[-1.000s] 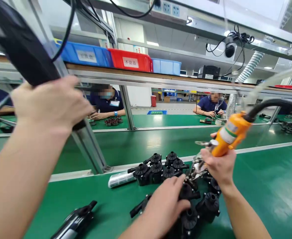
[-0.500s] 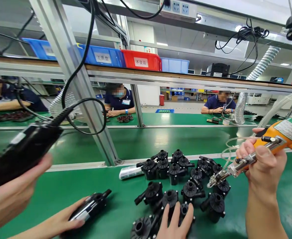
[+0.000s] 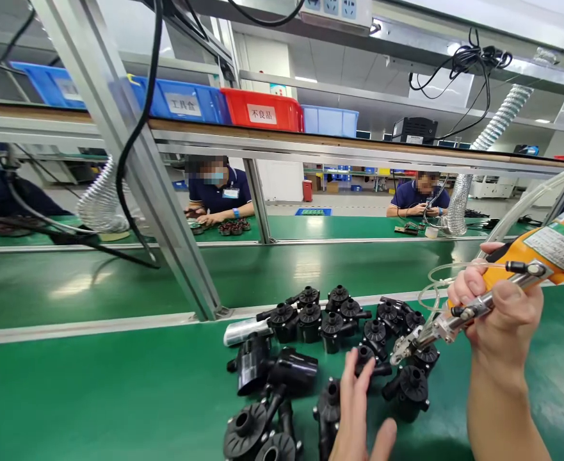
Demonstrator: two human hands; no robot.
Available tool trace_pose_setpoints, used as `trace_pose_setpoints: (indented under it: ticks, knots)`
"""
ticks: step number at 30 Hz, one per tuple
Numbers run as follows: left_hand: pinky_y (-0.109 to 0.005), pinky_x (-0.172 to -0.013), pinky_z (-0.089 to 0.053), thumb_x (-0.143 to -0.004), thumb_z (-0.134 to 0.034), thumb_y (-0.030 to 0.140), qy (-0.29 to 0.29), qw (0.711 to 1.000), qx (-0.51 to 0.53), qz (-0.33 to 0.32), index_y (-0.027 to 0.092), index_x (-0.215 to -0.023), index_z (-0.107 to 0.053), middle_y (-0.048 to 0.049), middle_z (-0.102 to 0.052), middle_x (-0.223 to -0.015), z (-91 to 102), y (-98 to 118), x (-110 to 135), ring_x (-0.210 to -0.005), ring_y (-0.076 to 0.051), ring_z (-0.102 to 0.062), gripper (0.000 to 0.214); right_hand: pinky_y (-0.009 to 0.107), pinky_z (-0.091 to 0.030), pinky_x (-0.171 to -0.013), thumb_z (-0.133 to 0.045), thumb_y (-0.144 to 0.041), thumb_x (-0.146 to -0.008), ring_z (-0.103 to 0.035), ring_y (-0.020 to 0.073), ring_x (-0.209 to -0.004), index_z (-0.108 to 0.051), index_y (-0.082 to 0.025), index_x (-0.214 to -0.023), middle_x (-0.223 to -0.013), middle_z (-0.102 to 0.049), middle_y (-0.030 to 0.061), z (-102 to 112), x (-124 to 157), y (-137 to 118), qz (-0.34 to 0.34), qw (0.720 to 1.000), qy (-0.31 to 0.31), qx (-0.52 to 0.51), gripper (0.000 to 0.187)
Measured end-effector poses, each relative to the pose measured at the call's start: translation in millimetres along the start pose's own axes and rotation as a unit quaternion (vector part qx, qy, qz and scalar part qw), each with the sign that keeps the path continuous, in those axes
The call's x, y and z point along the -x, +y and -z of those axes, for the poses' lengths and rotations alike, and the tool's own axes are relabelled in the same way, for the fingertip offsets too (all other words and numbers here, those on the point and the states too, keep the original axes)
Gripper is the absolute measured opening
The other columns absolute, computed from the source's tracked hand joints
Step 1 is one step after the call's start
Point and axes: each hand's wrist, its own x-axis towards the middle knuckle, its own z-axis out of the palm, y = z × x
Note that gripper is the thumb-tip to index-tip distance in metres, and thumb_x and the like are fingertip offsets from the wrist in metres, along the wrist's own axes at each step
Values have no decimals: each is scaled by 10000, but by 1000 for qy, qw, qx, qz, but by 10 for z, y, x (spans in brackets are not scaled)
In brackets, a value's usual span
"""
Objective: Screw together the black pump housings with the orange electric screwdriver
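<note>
Several black plastic pump housings (image 3: 332, 320) lie clustered on the green belt (image 3: 94, 390). My left hand (image 3: 361, 416) rises from the bottom edge with its fingers stretched out. It is open, and its fingertips reach a housing (image 3: 370, 360) in the middle of the cluster. My right hand (image 3: 500, 307) is closed round an orange powered tool (image 3: 545, 250) that has a clear hose and a black cable. The tool's metal nozzle (image 3: 406, 346) points down-left, just above a housing (image 3: 411, 384) at the right of the cluster.
A slanted aluminium post (image 3: 166, 211) with a black cable stands left of the parts. A clear plastic roll (image 3: 243, 330) lies beside them. Blue and red bins (image 3: 262, 112) sit on the shelf above. Two co-workers (image 3: 217, 192) sit at the far belt.
The black handheld tool and the hands at the left are out of view. My left hand has slid right among the housings. My right hand has barely moved over the last half second.
</note>
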Motion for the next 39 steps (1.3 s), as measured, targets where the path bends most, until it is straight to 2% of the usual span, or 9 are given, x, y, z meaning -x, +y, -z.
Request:
trace_pose_setpoints:
  ticks: [3, 5, 11, 14, 16, 19, 23, 29, 39]
  knots:
    - [-630, -1317, -270, -1095, -434, 356, 47, 997, 53, 28, 276, -1675, -264, -148, -115, -1814, -106, -47, -165, -1684, -346, -127, 609, 208, -380, -435, -868, -296, -722, -450, 68, -456, -652, -225, -1065, -741, -548, -55, -15, 2, -4, -5, 1000, 6, -1, 412]
    - [-612, -1340, -221, -1103, -435, 373, 63, 994, 83, 37, 251, -1656, -284, -155, -143, -1804, -140, -123, -258, -1683, -324, -142, 585, 207, -378, -442, -873, -328, -723, -435, 72, -461, -647, -226, -1077, -701, -526, -65, -25, 6, -4, -5, 1000, -3, -2, 432]
    - [-579, -1268, -401, -954, -710, 324, 58, 993, 105, 5, 251, -1487, -524, -145, -608, -1463, -142, -392, -338, -1420, -366, -567, 570, 213, -373, -440, -908, -440, -719, -414, 82, -460, -634, -237, -1095, -654, -488, -81, -65, 57, 51, -7, 1000, -28, -6, 508]
    - [-574, -1277, -390, -844, -833, 355, 49, 988, 143, 35, 252, -1530, -478, -147, -569, -1544, -153, -434, -318, -1463, -389, -532, 780, 214, -384, -448, -919, -473, -724, -408, 75, -461, -631, -246, -1106, -656, -481, -86, -120, 120, 86, -12, 999, -44, -14, 529]
    - [-560, -1286, -382, -907, -776, 445, 20, 976, 199, 92, 260, -1574, -432, -144, -545, -1603, -172, -420, -313, -1503, -373, -508, 773, 215, -399, -460, -920, -484, -744, -420, 72, -468, -619, -256, -1127, -673, -475, -88, -177, 183, 121, -19, 998, -58, -23, 537]
    - [-525, -1284, -398, -971, -677, 557, 8, 956, 257, 144, 248, -1535, -519, -132, -601, -1581, -211, -381, -331, -1497, -353, -533, 662, 232, -439, -479, -906, -492, -775, -452, 83, -495, -599, -276, -1159, -724, -484, -78, -267, 300, 217, -29, 996, -79, -3, 537]
    - [-518, -1277, -412, -907, -739, 606, 21, 956, 256, 145, 231, -1466, -617, -124, -677, -1510, -256, -377, -364, -1459, -370, -575, 684, 255, -472, -499, -916, -401, -744, -489, 102, -537, -585, -265, -1203, -780, -545, -52, -343, 441, 390, -22, 992, -112, 62, 582]
    - [-523, -1271, -406, -923, -724, 577, 16, 954, 268, 136, 235, -1470, -553, -128, -685, -1477, -292, -408, -370, -1419, -353, -603, 667, 246, -517, -547, -898, -196, -670, -559, 116, -601, -598, -262, -1240, -815, -610, -46, -393, 539, 474, -15, 984, -142, 109, 647]
    - [-462, -1087, -572, -932, -716, 601, 11, 949, 291, 123, 237, -1446, -514, -118, -740, -1320, -260, -268, -407, -1209, -326, -726, 662, 279, -508, -555, -902, -403, -738, -546, 128, -610, -571, -256, -1281, -843, -577, -27, -322, 504, 476, -9, 979, -145, 143, 653]
